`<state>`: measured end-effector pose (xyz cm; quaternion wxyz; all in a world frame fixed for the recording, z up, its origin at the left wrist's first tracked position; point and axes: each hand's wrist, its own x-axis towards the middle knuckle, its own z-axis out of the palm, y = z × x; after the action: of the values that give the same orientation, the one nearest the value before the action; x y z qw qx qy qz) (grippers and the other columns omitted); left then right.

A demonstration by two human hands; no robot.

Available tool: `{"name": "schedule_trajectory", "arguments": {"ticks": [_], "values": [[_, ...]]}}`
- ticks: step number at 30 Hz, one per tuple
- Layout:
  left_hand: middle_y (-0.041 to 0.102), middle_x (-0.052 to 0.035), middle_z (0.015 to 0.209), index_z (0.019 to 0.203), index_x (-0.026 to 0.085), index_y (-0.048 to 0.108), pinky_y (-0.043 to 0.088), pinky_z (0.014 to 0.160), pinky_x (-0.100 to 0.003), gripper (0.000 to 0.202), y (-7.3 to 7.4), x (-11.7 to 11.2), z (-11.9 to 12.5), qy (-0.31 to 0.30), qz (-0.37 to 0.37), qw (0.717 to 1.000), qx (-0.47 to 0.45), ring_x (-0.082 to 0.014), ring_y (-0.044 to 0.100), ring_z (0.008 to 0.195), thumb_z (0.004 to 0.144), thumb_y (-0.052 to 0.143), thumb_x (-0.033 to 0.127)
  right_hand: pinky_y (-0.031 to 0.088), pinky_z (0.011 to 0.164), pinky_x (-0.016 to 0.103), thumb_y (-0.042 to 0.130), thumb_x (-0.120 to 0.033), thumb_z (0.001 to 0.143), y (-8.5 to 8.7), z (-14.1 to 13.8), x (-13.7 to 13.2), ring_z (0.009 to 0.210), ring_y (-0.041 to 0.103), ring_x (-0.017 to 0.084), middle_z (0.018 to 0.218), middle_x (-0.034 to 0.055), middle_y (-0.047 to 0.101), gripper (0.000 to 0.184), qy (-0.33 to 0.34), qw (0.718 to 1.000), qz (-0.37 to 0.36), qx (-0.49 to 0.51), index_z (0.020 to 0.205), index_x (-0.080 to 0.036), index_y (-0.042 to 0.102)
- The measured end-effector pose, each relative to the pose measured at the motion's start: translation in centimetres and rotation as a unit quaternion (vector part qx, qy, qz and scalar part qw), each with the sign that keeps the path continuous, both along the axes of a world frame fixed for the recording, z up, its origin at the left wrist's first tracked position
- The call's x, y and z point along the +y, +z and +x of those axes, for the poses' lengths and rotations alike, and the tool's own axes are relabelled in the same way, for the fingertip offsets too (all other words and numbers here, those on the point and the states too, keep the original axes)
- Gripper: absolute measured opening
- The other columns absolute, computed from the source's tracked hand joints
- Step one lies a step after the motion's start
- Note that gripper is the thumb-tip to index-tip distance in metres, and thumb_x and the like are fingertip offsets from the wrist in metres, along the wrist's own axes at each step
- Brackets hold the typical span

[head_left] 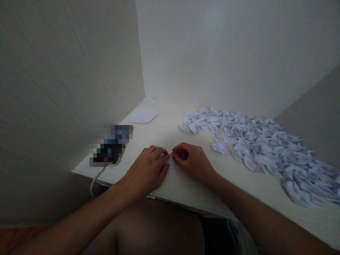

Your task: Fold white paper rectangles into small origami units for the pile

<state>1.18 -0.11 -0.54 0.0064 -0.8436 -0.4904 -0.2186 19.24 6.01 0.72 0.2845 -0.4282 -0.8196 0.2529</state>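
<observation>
Now, left hand (150, 163) and right hand (194, 161) pinch small white paper (173, 163), left of big paper pile (255, 141). Looks like folding: best line edges up, press fold slowly, keep flat.

Between the fingers (156, 156), we list: paper slip (173, 164), matt. Beyond them, leftward: paper sheets (143, 115), smooth, matt. Right of them: paper pieces (259, 139), matt, creased. Beneath them: tabletop (165, 129), wood-look, faintly grained. Left of them: cable (98, 173), smooth, seemingly plastic. Beyond them, we record: wall (191, 53), finely streaked, with a soft sheen.
</observation>
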Motion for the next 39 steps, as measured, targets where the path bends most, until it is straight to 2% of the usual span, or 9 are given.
{"name": "schedule_trajectory", "arguments": {"ticks": [4, 7, 9, 12, 18, 23, 31, 39], "values": [[0.064, -0.0114, 0.114, 0.115, 0.015, 0.066, 0.049, 0.093, -0.048, 0.026, 0.2, -0.1, 0.1, 0.016, -0.008, 1.000, 0.018, -0.0277, 0.055, 0.106, 0.095, 0.051, 0.022, 0.052, 0.067, 0.025, 0.066, -0.010, 0.080, -0.3, 0.3, -0.2, 0.065, 0.067, 0.013, 0.075, 0.0025, 0.075, 0.011, 0.012, 0.997, 0.065, -0.036, 0.084, -0.017, 0.073], [0.064, -0.0115, 0.112, 0.116, 0.017, 0.066, 0.049, 0.091, -0.048, 0.026, 0.2, -0.2, 0.1, 0.025, -0.003, 0.999, 0.019, -0.0276, 0.055, 0.106, 0.095, 0.051, 0.022, 0.053, 0.074, 0.027, 0.063, -0.009, 0.083, -0.5, 0.7, -0.5, 0.075, 0.069, 0.016, 0.082, 0.0050, 0.077, 0.016, 0.061, 0.987, 0.126, -0.077, 0.085, -0.018, 0.075], [0.064, -0.0116, 0.111, 0.115, 0.017, 0.066, 0.049, 0.090, -0.048, 0.025, 0.2, -0.2, 0.1, 0.027, -0.001, 0.999, 0.018, -0.0274, 0.056, 0.105, 0.095, 0.051, 0.022, 0.054, 0.078, 0.028, 0.062, -0.008, 0.084, -0.5, 1.0, -0.6, 0.081, 0.069, 0.017, 0.086, 0.0059, 0.077, 0.017, 0.101, 0.982, 0.141, -0.075, 0.086, -0.017, 0.076], [0.064, -0.0110, 0.109, 0.113, 0.017, 0.067, 0.049, 0.090, -0.048, 0.024, 0.3, -0.2, 0.1, 0.026, -0.005, 0.999, 0.019, -0.0269, 0.056, 0.104, 0.095, 0.051, 0.023, 0.055, 0.080, 0.028, 0.064, -0.008, 0.081, -0.4, 1.3, -0.7, 0.085, 0.070, 0.017, 0.092, 0.0058, 0.078, 0.017, 0.132, 0.980, 0.137, -0.050, 0.086, -0.017, 0.078], [0.063, -0.0100, 0.110, 0.112, 0.018, 0.068, 0.049, 0.091, -0.046, 0.025, 0.5, -0.2, 0.0, 0.032, -0.019, 0.999, 0.027, -0.0262, 0.055, 0.103, 0.096, 0.050, 0.025, 0.056, 0.080, 0.027, 0.065, -0.007, 0.078, -0.3, 1.3, -0.7, 0.083, 0.070, 0.016, 0.091, 0.0047, 0.077, 0.020, 0.143, 0.980, 0.131, -0.047, 0.085, -0.019, 0.079], [0.063, -0.0099, 0.110, 0.112, 0.018, 0.068, 0.048, 0.090, -0.047, 0.025, 0.3, -0.1, 0.0, 0.028, -0.021, 0.999, 0.033, -0.0266, 0.055, 0.103, 0.096, 0.050, 0.026, 0.057, 0.084, 0.030, 0.065, -0.007, 0.077, -0.1, 1.4, -0.7, 0.089, 0.071, 0.017, 0.102, 0.0049, 0.077, 0.019, 0.140, 0.981, 0.124, -0.048, 0.081, -0.020, 0.078], [0.065, -0.0097, 0.109, 0.108, 0.020, 0.070, 0.050, 0.089, -0.046, 0.022, 0.3, -0.1, -0.1, 0.021, -0.003, 1.000, 0.014, -0.0259, 0.057, 0.102, 0.096, 0.052, 0.024, 0.056, 0.083, 0.030, 0.063, -0.006, 0.078, 0.2, 1.4, -0.7, 0.086, 0.071, 0.016, 0.100, 0.0020, 0.078, 0.022, 0.152, 0.978, 0.126, -0.065, 0.082, -0.021, 0.078], [0.067, -0.0075, 0.092, 0.095, 0.017, 0.074, 0.053, 0.085, -0.039, 0.022, 0.1, -0.1, -0.1, -0.021, -0.009, 0.999, -0.022, -0.0222, 0.057, 0.092, 0.097, 0.052, 0.020, 0.055, 0.085, 0.033, 0.064, -0.007, 0.080, 0.1, 1.3, -0.7, 0.087, 0.073, 0.018, 0.105, 0.0054, 0.078, 0.019, 0.154, 0.976, 0.130, -0.077, 0.078, -0.019, 0.079]]}}
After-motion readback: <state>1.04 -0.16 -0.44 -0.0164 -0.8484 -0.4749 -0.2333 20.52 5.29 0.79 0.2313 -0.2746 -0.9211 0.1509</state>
